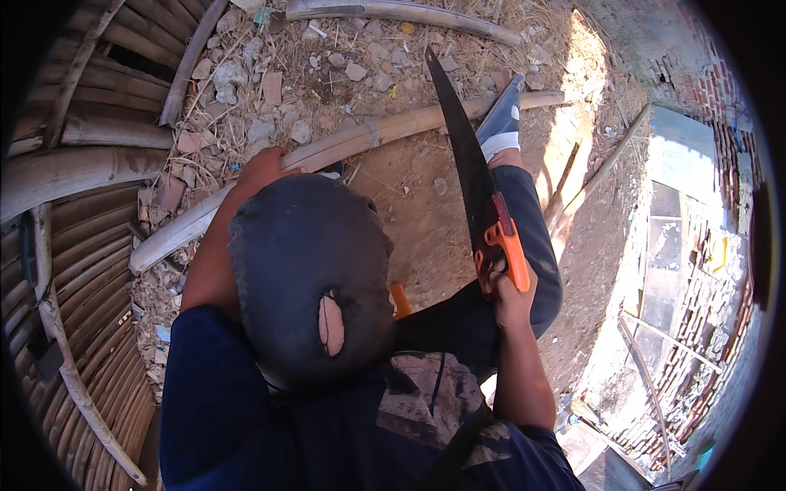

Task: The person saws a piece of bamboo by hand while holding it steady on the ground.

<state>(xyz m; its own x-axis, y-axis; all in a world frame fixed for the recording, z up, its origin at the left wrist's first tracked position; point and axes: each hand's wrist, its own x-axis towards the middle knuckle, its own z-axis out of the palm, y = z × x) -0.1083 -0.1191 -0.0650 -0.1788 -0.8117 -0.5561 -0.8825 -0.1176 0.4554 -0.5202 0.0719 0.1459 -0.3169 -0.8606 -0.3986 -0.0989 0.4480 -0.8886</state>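
Observation:
In my right hand (509, 293) is a handsaw (460, 135), my fingers closed round its orange handle. Its long dark blade points away from me, and in the picture its far part crosses over a bamboo pole (372, 131) on the ground. Whether blade and pole touch, I cannot tell. At the far left, my left hand (266, 170) grips that pole, its fingers partly hidden. A blue shoe (501, 114) on my right foot is at the pole, right of the blade. A dark cap-like piece (311, 245) with a torn slit covers the middle, hiding part of the pole.
Broken stones (262, 131), dry straw and litter lie beyond the pole. Another bamboo length (409, 16) rests at the far edge. Bamboo slats (90, 311) rise on the left, a brick wall (729, 106) on the right. A thin pole (606, 168) leans near the wall.

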